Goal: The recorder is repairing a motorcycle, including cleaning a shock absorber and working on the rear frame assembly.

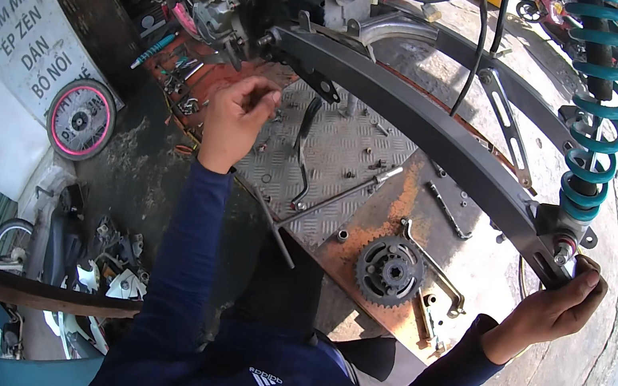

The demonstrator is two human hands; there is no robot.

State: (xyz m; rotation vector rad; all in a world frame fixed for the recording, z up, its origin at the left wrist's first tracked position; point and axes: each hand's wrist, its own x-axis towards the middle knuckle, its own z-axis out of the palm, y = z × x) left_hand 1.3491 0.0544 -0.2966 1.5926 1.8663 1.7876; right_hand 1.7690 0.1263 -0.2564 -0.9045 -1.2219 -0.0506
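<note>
A long grey motorcycle swingarm point(433, 124) runs from the engine at the upper left down to the right. My right hand point(553, 308) is closed round its rear end, just below a teal coil-spring shock absorber point(592, 149) that stands upright there. A shiny bolt point(563, 251) shows at the shock's lower mount. Above the checkered metal plate point(342, 138) hangs my left hand point(238, 121), fingers curled and thumb close to the index finger. Whatever it may hold is too small or hidden to make out. It is apart from the swingarm.
On the stand's top lie a dark sprocket point(390, 272), a T-handle wrench point(341, 196), a ratchet-like bar point(448, 209) and several small bolts and nuts. Tools are scattered at the far left beside a second teal shock point(153, 51). A pink-rimmed wheel point(81, 120) leans on a sign.
</note>
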